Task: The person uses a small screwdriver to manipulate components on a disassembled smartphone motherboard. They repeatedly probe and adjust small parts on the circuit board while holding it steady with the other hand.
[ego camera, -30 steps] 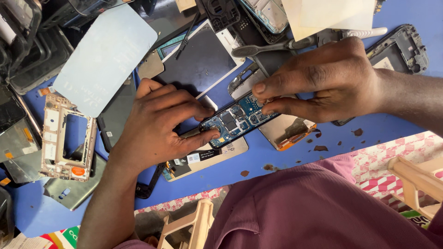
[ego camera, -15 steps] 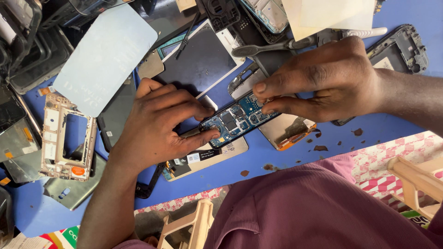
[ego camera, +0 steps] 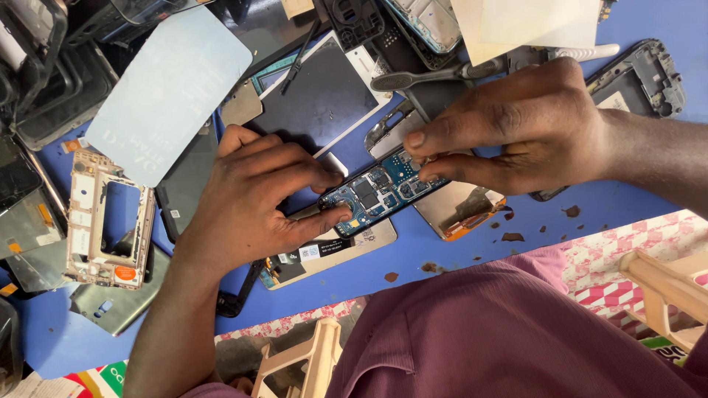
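Two hands meet over one small blue circuit board (ego camera: 383,190), and that board is the centre of everything here. Nearest the camera, a maroon sleeve fills the bottom of the view, with pale wooden chair parts (ego camera: 310,361) poking up beside it. Just beyond, the left hand (ego camera: 254,199) pinches the board's near end, thumb below and fingers curled over the top, so the grip is clenched on the board and steadies it. The right hand (ego camera: 523,129) comes in from the other side, fingertips pressed together on the far end of the same board; it looks like a fine two-handed hold, the sort that keeps a thin part from flexing. The board hangs just above the blue table (ego camera: 457,258), over a pale metal phone plate (ego camera: 332,254) and a bronze-coloured phone back (ego camera: 461,210). Little brown chips (ego camera: 512,236) lie scattered near them. Further out on the left sits a bare phone frame (ego camera: 107,221), cut-outs showing. Past the hands, a dark phone screen (ego camera: 321,96) lies flat, a pale blue sheet (ego camera: 169,88) leans over more casings, and a black brush (ego camera: 428,76) rests beside it. A black phone shell (ego camera: 641,74) lies at the far right.
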